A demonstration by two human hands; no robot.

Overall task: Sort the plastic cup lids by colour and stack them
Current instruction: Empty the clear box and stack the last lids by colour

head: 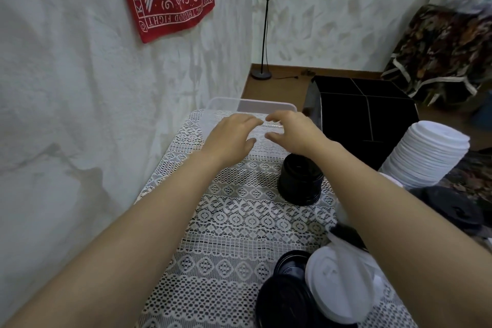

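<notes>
At the far end of the lace-covered table (226,224), my left hand (229,138) and my right hand (295,130) meet fingertip to fingertip. Their curled fingers and thumbs cup a faint stack of clear lids (269,129). Just behind my right wrist stands a short stack of black lids (300,181). A tall stack of white lids (426,152) leans at the right. Near me lie a loose white lid (338,287) and loose black lids (285,298), partly under my right forearm.
A clear plastic tub (226,104) sits at the table's far edge, just beyond my hands. A black divided box (367,114) stands on the floor to the right. The wall runs close along the table's left side. A lamp stand (262,73) is in the corner.
</notes>
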